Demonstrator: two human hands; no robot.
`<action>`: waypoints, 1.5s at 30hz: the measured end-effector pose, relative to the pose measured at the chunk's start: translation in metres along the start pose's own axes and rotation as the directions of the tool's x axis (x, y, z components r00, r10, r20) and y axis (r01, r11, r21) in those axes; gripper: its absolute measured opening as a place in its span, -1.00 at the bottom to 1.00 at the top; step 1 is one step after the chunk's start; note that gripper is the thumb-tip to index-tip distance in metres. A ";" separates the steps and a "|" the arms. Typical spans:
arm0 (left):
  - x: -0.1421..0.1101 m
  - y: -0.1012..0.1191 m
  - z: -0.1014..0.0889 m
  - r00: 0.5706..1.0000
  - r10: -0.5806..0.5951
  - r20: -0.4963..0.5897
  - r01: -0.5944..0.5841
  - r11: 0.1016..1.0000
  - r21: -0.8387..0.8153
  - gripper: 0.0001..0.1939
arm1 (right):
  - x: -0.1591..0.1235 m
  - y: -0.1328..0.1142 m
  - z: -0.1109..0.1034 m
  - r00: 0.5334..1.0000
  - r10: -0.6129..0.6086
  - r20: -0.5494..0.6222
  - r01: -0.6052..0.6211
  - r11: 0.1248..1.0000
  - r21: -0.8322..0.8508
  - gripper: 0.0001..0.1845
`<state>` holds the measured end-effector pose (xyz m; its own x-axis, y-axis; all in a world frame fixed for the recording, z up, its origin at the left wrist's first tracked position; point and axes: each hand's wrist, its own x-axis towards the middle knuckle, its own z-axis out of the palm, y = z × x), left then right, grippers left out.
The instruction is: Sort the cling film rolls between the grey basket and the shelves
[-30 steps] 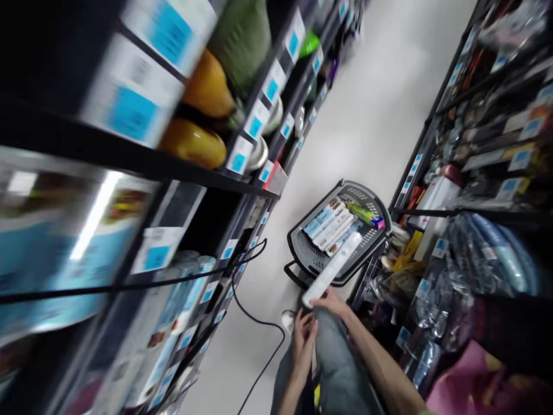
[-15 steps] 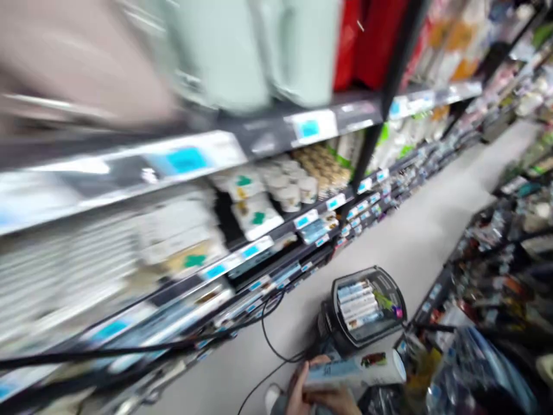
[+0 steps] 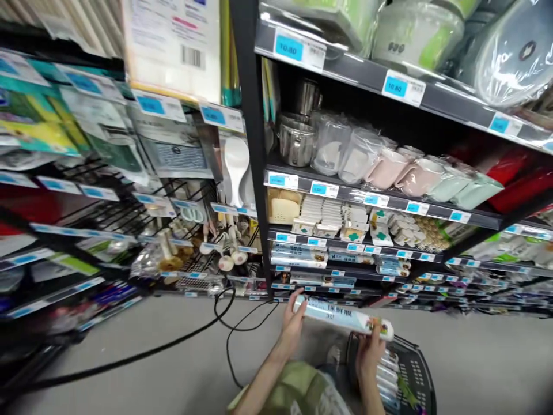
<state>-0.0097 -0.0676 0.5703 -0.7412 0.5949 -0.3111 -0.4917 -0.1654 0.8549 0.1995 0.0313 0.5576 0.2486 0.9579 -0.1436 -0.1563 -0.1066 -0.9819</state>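
Note:
A long blue-and-white printed roll lies nearly level in front of me, held at both ends. My left hand is closed around its left end, with the thumb and fingers on either side. Near the right end, which shows a picture of food, my right hand grips it from below. Just beyond the roll, similar rolls lie on the low shelves. Under my right forearm, a dark basket on the floor holds several more rolls and a green package.
Shelves ahead carry plastic-wrapped cups and small boxed goods. Hanging kitchen tools, including a white rice paddle, are on the left rack. A black cable crosses the grey floor on the left. A dark upright post divides the racks.
The view has swung from along the aisle to facing the shelves. The roll has moved from over the basket to in front of the low shelves, held in both hands.

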 end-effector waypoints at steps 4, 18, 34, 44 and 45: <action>0.013 0.037 -0.016 0.995 0.096 0.005 -0.093 0.967 -0.238 -0.10 | -0.002 -0.033 0.057 0.984 -0.150 0.096 0.138 0.983 0.125 -0.25; 0.025 0.059 -0.089 0.979 0.206 -0.009 -0.182 0.842 -0.508 -0.40 | -0.054 -0.025 0.106 0.958 -0.015 0.286 -0.050 0.974 0.221 -0.16; 0.013 0.053 -0.092 0.991 -0.014 0.137 0.023 0.998 -0.067 -0.26 | -0.029 -0.015 0.081 0.968 0.155 0.196 -0.201 0.949 0.244 -0.20; 0.004 0.017 -0.063 0.923 0.112 0.369 -0.151 0.985 0.079 -0.40 | -0.051 0.022 0.049 0.749 0.468 0.468 -0.575 0.811 0.110 -0.50; 0.003 0.011 -0.061 0.908 0.115 0.402 -0.171 0.980 0.104 -0.42 | -0.053 0.027 0.047 0.731 0.485 0.480 -0.592 0.801 0.093 -0.49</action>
<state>-0.0456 -0.1154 0.5536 -0.5462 0.8374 -0.0170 -0.3078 -0.1818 0.9339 0.1372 -0.0096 0.5442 -0.3531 0.7765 -0.5218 -0.3609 -0.6277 -0.6898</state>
